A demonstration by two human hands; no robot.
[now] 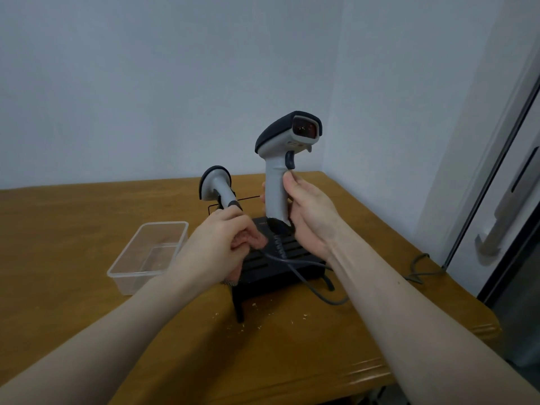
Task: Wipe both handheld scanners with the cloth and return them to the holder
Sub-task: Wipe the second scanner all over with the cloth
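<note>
Wooden table (pixel 87 229) in pale-walled corner, crumbs near edge. Right hand (pixel 309 211) gripping upright scanner (pixel 280 171); left hand (pixel 219 244) clutching cloth (pixel 257 239).

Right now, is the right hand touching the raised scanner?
Touching. The head view shows the right hand wrapped round the handle of the raised scanner, thumb just below the trigger, with no gap.

A wooden table (pixel 87 217) stands in a corner of pale walls (pixel 146 83), beside a dark-framed glass door (pixel 514 200).
</note>
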